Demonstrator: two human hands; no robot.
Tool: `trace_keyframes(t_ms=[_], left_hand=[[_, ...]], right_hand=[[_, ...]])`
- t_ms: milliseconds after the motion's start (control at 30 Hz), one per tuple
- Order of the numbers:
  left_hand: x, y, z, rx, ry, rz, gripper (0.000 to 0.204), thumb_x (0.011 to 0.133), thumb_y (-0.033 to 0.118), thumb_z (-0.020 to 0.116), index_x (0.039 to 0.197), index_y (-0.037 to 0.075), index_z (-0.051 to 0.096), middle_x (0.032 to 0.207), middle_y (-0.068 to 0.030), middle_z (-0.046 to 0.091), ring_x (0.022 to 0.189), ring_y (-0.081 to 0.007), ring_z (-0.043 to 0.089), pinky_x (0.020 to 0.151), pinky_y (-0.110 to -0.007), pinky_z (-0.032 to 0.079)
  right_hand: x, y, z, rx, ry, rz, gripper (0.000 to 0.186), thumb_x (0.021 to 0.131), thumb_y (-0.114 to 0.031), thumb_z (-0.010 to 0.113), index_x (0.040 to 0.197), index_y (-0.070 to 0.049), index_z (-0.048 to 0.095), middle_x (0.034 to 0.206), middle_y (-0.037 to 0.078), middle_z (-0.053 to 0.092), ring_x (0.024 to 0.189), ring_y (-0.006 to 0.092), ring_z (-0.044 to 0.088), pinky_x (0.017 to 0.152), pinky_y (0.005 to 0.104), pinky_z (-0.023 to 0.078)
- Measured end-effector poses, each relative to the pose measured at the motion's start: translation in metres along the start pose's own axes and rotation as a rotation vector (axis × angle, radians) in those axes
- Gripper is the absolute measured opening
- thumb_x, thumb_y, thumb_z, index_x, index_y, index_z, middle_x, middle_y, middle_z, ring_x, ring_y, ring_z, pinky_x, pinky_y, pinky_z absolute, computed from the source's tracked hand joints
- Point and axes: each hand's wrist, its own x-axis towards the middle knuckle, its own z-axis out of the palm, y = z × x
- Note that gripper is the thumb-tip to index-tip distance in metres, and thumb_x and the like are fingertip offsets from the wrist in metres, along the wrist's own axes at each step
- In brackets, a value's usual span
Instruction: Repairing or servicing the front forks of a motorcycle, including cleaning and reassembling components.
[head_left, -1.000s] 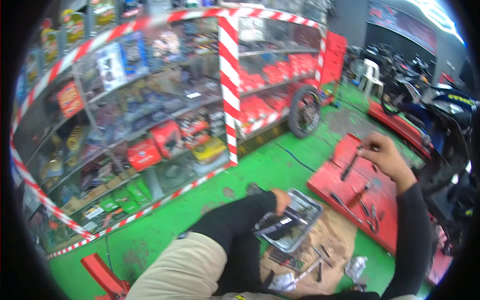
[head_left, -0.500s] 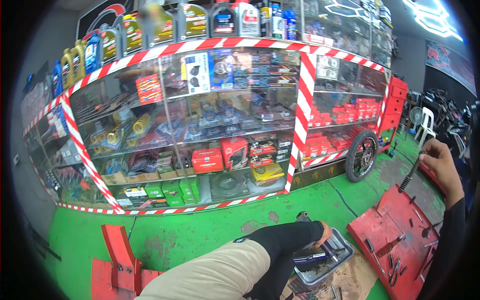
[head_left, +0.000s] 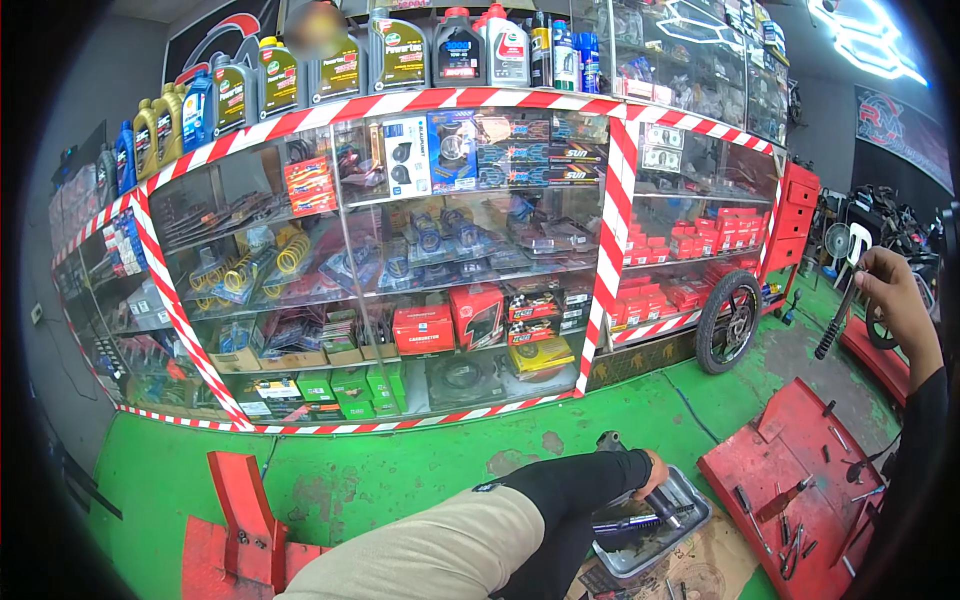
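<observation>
Where the right hand (head_left: 893, 288) is raised: one rod (head_left: 832, 325), pinched in fingertips.
Left hand (head_left: 655, 473): curled around one tube (head_left: 663, 508).
Tray (head_left: 690, 494): one, beneath the tube.

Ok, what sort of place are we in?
Probably a motorcycle workshop: bottles stand atop a glass display case, a loose wheel stands by it, and hand tools lie on a red platform.
</observation>
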Motion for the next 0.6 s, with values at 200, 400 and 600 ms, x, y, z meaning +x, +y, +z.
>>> trace_keyframes(t_ms=[200, 400, 600], left_hand=[[-0.004, -0.006, 0.005, -0.013, 0.027, 0.008, 0.041, 0.052, 0.025, 0.091, 0.087, 0.009, 0.079, 0.087, -0.0127, 0.075, 0.085, -0.0303, 0.073, 0.073, -0.043, 0.057], [0.013, -0.011, 0.010, -0.078, 0.047, 0.100, 0.035, 0.053, 0.023, 0.090, 0.084, 0.010, 0.080, 0.081, -0.0101, 0.076, 0.074, -0.0230, 0.072, 0.066, -0.042, 0.055], [-0.009, -0.025, 0.005, -0.126, 0.026, 0.189, 0.029, 0.060, 0.020, 0.080, 0.086, 0.008, 0.074, 0.072, -0.0138, 0.070, 0.071, -0.0337, 0.069, 0.066, -0.048, 0.053]], right_hand=[[0.002, -0.021, 0.010, -0.044, 0.054, 0.022, 0.013, 0.091, -0.012, 0.069, 0.094, -0.005, 0.058, 0.081, -0.006, 0.054, 0.070, 0.0042, 0.043, 0.061, 0.0245, 0.034], [0.001, -0.024, -0.007, -0.203, 0.028, -0.045, 0.021, 0.092, -0.024, 0.071, 0.093, -0.003, 0.065, 0.078, -0.005, 0.054, 0.070, 0.0064, 0.047, 0.060, 0.0257, 0.037], [0.012, -0.024, -0.002, -0.258, 0.047, -0.081, 0.028, 0.096, -0.030, 0.068, 0.105, -0.003, 0.067, 0.088, -0.003, 0.060, 0.083, 0.0079, 0.054, 0.073, 0.0268, 0.044]])
